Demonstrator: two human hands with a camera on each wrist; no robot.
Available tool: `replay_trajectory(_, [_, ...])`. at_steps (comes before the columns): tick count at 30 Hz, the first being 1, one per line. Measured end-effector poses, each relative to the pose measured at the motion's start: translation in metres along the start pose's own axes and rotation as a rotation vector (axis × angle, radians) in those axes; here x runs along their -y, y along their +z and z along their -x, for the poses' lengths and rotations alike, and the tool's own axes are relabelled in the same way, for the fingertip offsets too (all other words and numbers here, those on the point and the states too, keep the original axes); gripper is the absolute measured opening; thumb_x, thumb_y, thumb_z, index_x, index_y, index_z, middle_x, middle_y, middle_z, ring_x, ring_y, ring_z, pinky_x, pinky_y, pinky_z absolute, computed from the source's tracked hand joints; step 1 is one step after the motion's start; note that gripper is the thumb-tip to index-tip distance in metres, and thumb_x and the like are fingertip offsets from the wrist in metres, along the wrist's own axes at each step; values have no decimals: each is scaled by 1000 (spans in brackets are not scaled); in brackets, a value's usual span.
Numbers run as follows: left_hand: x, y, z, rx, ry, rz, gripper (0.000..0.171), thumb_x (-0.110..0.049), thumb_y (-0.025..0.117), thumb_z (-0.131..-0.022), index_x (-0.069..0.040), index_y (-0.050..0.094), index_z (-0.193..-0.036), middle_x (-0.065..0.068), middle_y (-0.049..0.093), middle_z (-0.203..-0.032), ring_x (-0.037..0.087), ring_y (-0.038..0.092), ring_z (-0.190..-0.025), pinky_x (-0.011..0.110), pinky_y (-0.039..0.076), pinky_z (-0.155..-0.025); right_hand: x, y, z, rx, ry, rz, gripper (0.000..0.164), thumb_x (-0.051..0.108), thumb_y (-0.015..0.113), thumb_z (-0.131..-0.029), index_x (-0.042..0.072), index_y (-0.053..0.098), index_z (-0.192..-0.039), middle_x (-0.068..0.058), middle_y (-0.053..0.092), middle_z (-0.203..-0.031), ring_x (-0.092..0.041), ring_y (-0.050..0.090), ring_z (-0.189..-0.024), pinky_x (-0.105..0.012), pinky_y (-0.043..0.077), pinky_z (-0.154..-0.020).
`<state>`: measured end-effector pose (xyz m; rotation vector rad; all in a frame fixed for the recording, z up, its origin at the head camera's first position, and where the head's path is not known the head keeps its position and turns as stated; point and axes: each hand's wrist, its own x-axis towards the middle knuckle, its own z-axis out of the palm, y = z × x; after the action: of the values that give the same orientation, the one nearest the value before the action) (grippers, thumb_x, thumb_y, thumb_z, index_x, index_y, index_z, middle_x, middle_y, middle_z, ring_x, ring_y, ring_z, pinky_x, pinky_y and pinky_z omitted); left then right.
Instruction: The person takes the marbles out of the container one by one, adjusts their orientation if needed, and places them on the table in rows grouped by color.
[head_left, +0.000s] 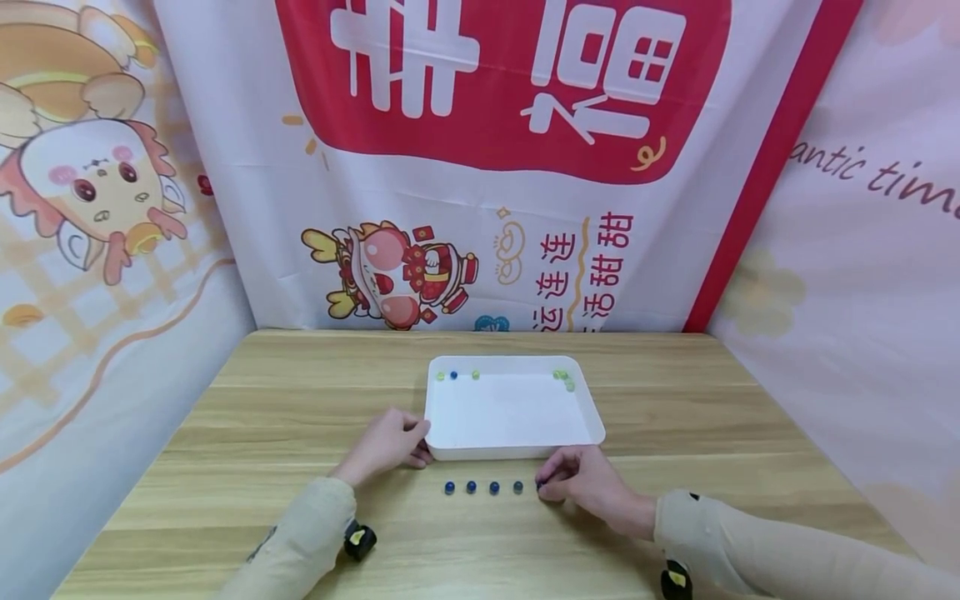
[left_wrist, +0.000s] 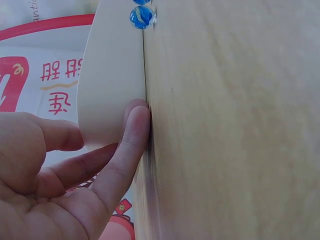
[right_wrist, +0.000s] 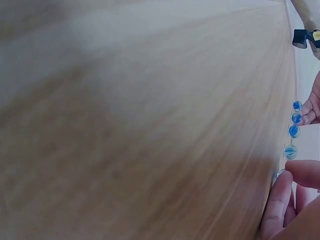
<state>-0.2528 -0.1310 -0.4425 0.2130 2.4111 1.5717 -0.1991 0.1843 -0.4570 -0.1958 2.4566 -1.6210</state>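
Note:
In the head view, my left hand (head_left: 392, 442) grips the near-left corner of a white tray (head_left: 491, 454), its thumb near the rim. The left wrist view shows the thumb and fingertips against the tray wall (left_wrist: 107, 70), low by the tabletop. My right hand (head_left: 592, 487) pinches a dark blue marble (head_left: 541, 483) on the table before the tray's near-right corner; fingers mostly hide it. To its left, several blue marbles (head_left: 494, 488) lie in a spaced row along the tray's near side. The right wrist view shows these clear marbles (right_wrist: 294, 131) with blue swirls.
Inside the tray, yellow-green marbles (head_left: 476, 375) and one blue marble (head_left: 453, 375) lie along the far wall, with more yellow-green marbles (head_left: 562, 376) in the far-right corner. Printed cloths surround the wooden table (head_left: 300, 400) at the back and sides.

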Motion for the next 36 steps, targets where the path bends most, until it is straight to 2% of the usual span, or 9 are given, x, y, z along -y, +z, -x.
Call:
replay_trajectory(6, [-2, 2, 2, 1, 1, 12, 28, -9, 50, -102, 7, 70, -91, 14, 68, -77, 25, 69, -71, 33, 61, -64, 6, -1, 6, 24, 9, -26, 25, -6, 80, -73, -6, 67, -95, -13, 70, -91, -19, 62, -78, -23, 50, -62])
replay_trajectory(11, [-3, 3, 4, -6, -1, 20, 28, -8, 50, -102, 8, 70, -90, 14, 68, -76, 25, 69, -70, 34, 61, -64, 3, -2, 3, 45, 24, -36, 26, -3, 83, -72, -3, 68, -94, -10, 70, -90, -19, 63, -79, -24, 51, -62])
replay_trajectory(36, [-5, 1, 4, -3, 1, 5, 28, -8, 50, -102, 7, 70, -90, 14, 68, -76, 25, 69, -70, 34, 61, -64, 2, -4, 0, 41, 28, -6, 30, -6, 84, -68, -1, 68, -93, -10, 69, -87, -19, 62, -77, -24, 51, -62])
